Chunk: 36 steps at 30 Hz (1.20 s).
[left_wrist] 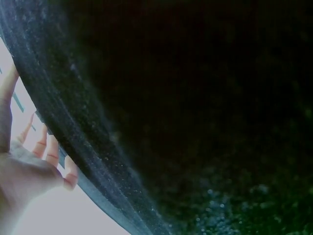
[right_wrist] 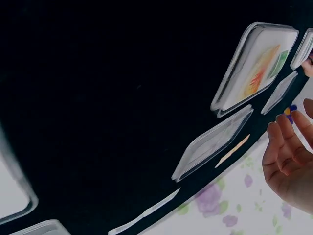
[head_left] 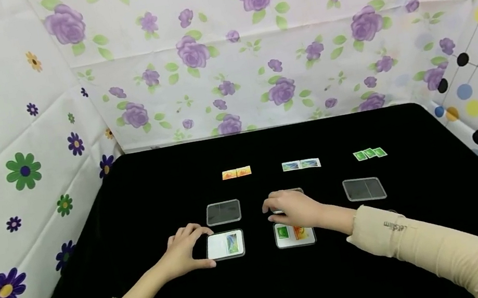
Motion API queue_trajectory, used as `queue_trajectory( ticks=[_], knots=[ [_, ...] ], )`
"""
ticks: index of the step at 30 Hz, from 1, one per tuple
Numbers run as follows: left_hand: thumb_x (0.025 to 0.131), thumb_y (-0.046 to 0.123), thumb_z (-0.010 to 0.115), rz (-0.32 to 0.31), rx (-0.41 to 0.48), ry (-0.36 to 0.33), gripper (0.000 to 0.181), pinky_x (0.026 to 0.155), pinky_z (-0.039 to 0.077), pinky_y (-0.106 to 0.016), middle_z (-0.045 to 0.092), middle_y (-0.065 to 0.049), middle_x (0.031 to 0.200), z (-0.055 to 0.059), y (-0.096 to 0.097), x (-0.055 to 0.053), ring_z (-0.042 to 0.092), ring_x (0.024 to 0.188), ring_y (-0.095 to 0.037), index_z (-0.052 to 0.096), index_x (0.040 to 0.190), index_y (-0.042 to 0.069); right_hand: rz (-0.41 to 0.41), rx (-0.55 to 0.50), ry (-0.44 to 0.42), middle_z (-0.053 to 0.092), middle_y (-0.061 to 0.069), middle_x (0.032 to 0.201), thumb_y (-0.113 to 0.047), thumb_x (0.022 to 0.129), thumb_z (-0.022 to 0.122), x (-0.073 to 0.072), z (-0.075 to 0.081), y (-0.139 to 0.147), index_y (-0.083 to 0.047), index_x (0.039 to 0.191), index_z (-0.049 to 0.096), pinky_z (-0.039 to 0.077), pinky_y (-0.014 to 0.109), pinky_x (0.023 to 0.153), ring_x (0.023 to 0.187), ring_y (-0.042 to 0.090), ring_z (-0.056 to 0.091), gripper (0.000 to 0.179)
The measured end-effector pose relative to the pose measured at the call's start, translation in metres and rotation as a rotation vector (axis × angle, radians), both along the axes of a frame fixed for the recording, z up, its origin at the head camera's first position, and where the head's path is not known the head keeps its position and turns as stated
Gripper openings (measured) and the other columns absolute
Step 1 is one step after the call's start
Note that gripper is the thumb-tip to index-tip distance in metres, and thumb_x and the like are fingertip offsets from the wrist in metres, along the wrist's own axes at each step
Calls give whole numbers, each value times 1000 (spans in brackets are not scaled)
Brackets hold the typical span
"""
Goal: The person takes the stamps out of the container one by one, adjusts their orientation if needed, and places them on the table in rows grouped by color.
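Note:
My left hand (head_left: 187, 252) is at the left side of a clear case (head_left: 215, 248), thumb and forefinger spread at its near and far corners. A white insert with a blue-green stamp (head_left: 232, 243) lies in this case. My right hand (head_left: 294, 208) hovers over the middle, partly covering a clear lid (head_left: 298, 190) and a second case (head_left: 285, 242) holding a green stamp (head_left: 283, 233) and an orange stamp (head_left: 301, 233). In the right wrist view, the right hand's fingers (right_wrist: 283, 139) are loosely bent with nothing between them. The left wrist view is mostly dark.
Behind lie two orange stamps (head_left: 237, 173), two blue stamps (head_left: 301, 165) and three green stamps (head_left: 370, 153). Clear lids stand at left (head_left: 223, 213) and right (head_left: 364, 189). Another white-filled case (right_wrist: 10, 188) is mostly hidden by the right forearm in the head view.

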State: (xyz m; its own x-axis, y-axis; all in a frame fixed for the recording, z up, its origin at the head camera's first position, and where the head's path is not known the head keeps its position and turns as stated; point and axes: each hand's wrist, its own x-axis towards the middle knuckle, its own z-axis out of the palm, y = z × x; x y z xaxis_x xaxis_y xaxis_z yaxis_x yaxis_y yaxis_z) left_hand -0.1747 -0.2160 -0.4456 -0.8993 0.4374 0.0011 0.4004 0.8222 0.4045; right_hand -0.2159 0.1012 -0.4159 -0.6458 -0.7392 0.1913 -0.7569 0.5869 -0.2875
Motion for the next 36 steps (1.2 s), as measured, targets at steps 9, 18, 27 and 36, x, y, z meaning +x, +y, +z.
queue_trajectory(
  ticks=[9,18,27,36],
  knots=[
    [64,41,83,1,-2,2,70,90,33,-58,52,-12,126,4,2,-2,45,114,-36,55,122,15,27,-29,-33,64,3,92,-17,88,66,6,3,-19,-7,103,66,48,20,63,73,11,59,18],
    [64,41,83,5,-2,11,69,91,33,-58,52,-11,126,2,3,-1,45,115,-36,55,122,15,47,-21,-34,65,3,92,-18,88,66,12,2,-34,-7,103,66,48,16,65,73,10,59,19],
    [65,40,82,27,-5,1,68,91,33,-59,53,-10,125,3,3,3,45,114,-35,55,122,16,10,26,-14,65,1,97,-26,89,65,22,-5,-49,-11,107,65,48,20,67,78,9,57,23],
    [64,41,82,20,-4,11,68,91,34,-59,53,-10,125,1,3,3,45,114,-36,55,122,16,0,35,-22,64,2,108,-26,89,65,25,-11,-60,-12,113,63,52,27,78,94,16,61,27]
  ],
)
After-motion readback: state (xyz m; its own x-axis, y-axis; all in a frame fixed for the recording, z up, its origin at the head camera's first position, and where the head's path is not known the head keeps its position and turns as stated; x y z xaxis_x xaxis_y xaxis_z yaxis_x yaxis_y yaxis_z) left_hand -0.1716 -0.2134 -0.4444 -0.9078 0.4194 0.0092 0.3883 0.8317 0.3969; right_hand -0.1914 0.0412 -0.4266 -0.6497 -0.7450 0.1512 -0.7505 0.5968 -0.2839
